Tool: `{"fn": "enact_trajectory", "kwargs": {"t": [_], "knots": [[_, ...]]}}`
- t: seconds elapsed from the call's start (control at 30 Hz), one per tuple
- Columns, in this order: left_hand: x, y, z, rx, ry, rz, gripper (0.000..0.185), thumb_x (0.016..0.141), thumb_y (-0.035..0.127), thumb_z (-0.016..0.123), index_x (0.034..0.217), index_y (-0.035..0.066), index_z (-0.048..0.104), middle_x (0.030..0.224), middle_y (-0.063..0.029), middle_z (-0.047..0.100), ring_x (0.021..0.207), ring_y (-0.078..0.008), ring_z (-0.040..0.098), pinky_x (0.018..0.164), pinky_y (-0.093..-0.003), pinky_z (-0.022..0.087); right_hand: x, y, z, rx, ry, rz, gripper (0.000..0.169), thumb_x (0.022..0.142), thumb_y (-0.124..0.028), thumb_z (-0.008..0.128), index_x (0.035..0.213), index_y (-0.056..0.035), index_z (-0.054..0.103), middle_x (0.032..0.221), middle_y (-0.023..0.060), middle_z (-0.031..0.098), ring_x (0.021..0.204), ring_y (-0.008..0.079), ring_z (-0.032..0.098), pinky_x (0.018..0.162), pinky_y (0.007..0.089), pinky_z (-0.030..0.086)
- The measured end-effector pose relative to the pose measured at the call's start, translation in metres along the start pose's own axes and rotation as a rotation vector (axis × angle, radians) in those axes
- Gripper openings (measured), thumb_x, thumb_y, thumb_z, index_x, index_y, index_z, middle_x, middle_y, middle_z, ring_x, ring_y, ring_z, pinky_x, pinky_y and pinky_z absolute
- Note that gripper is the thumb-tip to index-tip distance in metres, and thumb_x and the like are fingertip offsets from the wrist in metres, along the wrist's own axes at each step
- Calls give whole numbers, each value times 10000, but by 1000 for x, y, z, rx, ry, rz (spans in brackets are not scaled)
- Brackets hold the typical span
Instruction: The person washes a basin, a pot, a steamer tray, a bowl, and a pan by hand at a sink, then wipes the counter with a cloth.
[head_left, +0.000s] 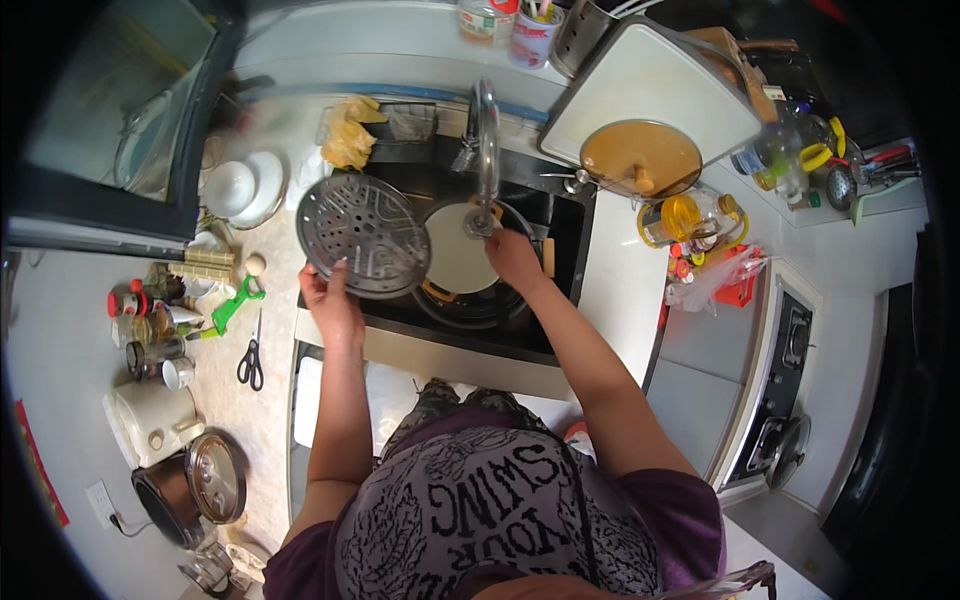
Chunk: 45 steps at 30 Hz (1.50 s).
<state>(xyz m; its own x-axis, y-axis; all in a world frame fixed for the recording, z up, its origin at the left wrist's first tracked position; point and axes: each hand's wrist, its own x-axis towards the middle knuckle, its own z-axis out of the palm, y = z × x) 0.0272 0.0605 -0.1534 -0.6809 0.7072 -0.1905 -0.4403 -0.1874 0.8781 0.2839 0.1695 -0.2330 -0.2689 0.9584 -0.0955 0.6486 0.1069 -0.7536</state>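
Observation:
My left hand (331, 306) grips the near-left rim of a perforated metal steamer plate (365, 238), thumb on its upper face. The plate is held tilted over the left part of the black sink (517, 341). My right hand (513, 259) is curled beside the spout end of the chrome faucet (487, 142); whether the fingers hold anything is hidden. Below it lies a round, pale-surfaced thing (459, 259) with yellowish handle-like parts, inside a dark round pan or basin (491, 319) in the sink.
Black-handled scissors (252, 366), a green peeler-like tool (234, 306) and white bowls (230, 189) are on the left counter. A white cutting board (645, 90) and a glass lid (641, 159) lean behind the sink's right side. Oil bottles (686, 215) stand right; a gas stove (787, 345) lies beyond.

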Motion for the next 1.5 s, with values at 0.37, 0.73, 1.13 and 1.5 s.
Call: {"fn": "enact_trajectory", "kwargs": {"t": [0.37, 0.73, 1.13, 1.5], "knots": [[-45, 31, 46, 62, -83, -249, 232, 863, 191, 639, 906, 116, 423, 803, -12, 529, 718, -108, 538, 609, -280, 541, -65, -98, -32, -180, 51, -524, 169, 845, -161, 575, 988, -71, 580, 859, 109, 622, 737, 298, 605, 622, 387, 477], [-59, 82, 48, 1286, -661, 952, 223, 739, 97, 691, 952, 58, 642, 911, -89, 644, 875, -285, 574, 729, -369, 466, -66, -125, -75, -397, 15, -548, 68, 802, -104, 561, 870, -102, 564, 748, 50, 611, 710, 260, 618, 581, 379, 470], [-52, 83, 67, 1347, -602, 988, 116, 819, 116, 623, 922, 99, 671, 867, -65, 673, 790, -264, 628, 705, -345, 503, -55, -127, -99, -383, 190, -682, 51, 791, -70, 561, 824, -109, 563, 725, 46, 603, 710, 260, 605, 594, 378, 474], [-60, 94, 68, 1308, -545, 1005, 119, 817, 124, 630, 928, 111, 673, 842, -66, 672, 765, -265, 625, 674, -345, 502, -61, -142, -112, -452, 168, -662, 33, 818, -136, 569, 838, -109, 567, 721, 47, 600, 707, 255, 606, 598, 379, 475]]}}
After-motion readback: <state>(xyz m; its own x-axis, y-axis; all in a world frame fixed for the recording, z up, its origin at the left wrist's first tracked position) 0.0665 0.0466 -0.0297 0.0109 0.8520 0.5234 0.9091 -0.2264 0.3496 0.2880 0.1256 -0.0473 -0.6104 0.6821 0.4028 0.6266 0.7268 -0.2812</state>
